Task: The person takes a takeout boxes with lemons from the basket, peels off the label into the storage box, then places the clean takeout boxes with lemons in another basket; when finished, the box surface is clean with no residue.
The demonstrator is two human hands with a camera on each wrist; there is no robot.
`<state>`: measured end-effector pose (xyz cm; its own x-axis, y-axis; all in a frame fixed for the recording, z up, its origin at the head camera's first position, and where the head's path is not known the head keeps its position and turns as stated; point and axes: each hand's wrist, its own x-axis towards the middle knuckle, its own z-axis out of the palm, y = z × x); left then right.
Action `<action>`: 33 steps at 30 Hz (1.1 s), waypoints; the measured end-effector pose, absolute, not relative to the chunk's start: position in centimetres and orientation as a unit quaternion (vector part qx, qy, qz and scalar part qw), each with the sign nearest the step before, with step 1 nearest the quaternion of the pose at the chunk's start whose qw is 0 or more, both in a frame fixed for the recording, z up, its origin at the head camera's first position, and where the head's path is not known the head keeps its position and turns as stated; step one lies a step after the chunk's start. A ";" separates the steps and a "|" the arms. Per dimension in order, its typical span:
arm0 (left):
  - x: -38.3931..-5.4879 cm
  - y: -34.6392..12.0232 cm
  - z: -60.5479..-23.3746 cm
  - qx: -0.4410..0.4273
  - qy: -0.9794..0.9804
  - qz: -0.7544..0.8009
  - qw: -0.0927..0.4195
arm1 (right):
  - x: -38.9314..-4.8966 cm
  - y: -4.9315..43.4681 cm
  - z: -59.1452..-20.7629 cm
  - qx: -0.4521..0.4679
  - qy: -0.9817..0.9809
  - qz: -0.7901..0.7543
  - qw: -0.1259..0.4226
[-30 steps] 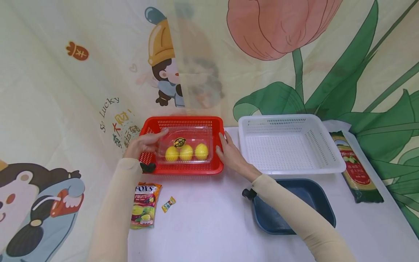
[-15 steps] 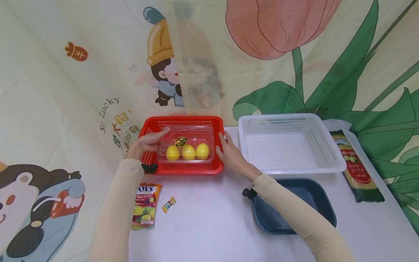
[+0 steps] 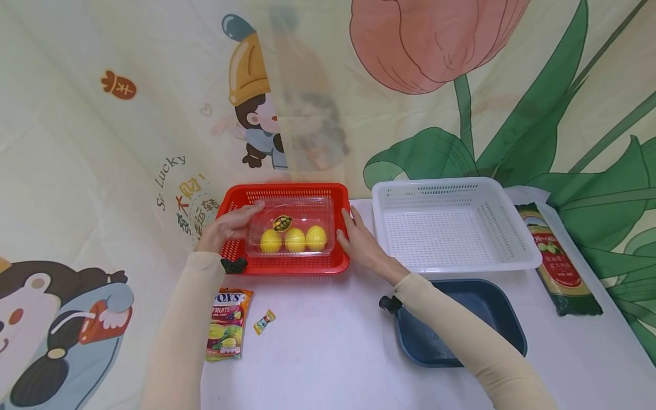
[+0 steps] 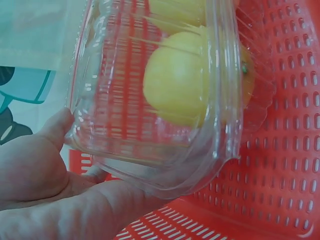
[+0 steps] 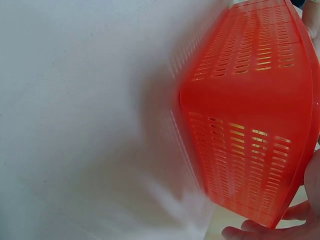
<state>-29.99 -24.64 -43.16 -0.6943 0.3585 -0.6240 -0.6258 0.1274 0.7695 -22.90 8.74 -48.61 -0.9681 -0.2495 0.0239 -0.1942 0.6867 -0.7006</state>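
On the near part of the table (image 3: 323,341), a candy bag (image 3: 228,327) and a wrapped sweet (image 3: 263,322) are seen in front of the red basket (image 3: 287,266). By the left hand (image 3: 229,226) the left end of the clear box (image 3: 297,219) is gripped, thumb at its edge, fingers beneath; by the right hand (image 3: 364,239), fingers spread, the basket's right end is touched. The box is held within the basket; whether its base is supported there cannot be told. Three yellow fruits (image 3: 295,240) are contained, gathered along the near side, so rolling is to be expected if it is tipped. Its weight is judged modest, its thin plastic slick, springy and easily dented; it is best taken low at both short ends, unsqueezed. Compared with half a second ago, almost nothing is altered: the same holds are kept, and only a slight shift of the whole head view is noticed.
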 end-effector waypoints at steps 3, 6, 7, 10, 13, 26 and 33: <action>-29.8 -24.8 -43.1 -0.111 0.654 0.652 0.367 | -22.9 8.7 -48.7 -0.122 0.916 -0.380 0.035; -29.6 -25.0 -43.0 -0.125 0.658 0.651 0.356 | -22.9 8.7 -48.8 -0.123 0.916 -0.381 0.033; -29.5 -25.1 -43.0 -0.128 0.658 0.652 0.355 | -22.8 8.7 -48.8 -0.123 0.916 -0.381 0.034; -29.4 -25.4 -42.6 -0.127 0.657 0.655 0.353 | -22.8 8.7 -48.9 -0.122 0.915 -0.383 0.036; -29.3 -25.6 -42.0 -0.116 0.656 0.657 0.353 | -22.7 8.7 -48.9 -0.123 0.915 -0.382 0.035; -27.8 -26.3 -37.1 -0.062 0.654 0.669 0.349 | -23.0 8.8 -48.7 -0.119 0.919 -0.374 0.029; -26.0 -26.0 -35.5 -0.063 0.659 0.667 0.343 | -22.9 8.8 -48.6 -0.125 0.921 -0.367 0.033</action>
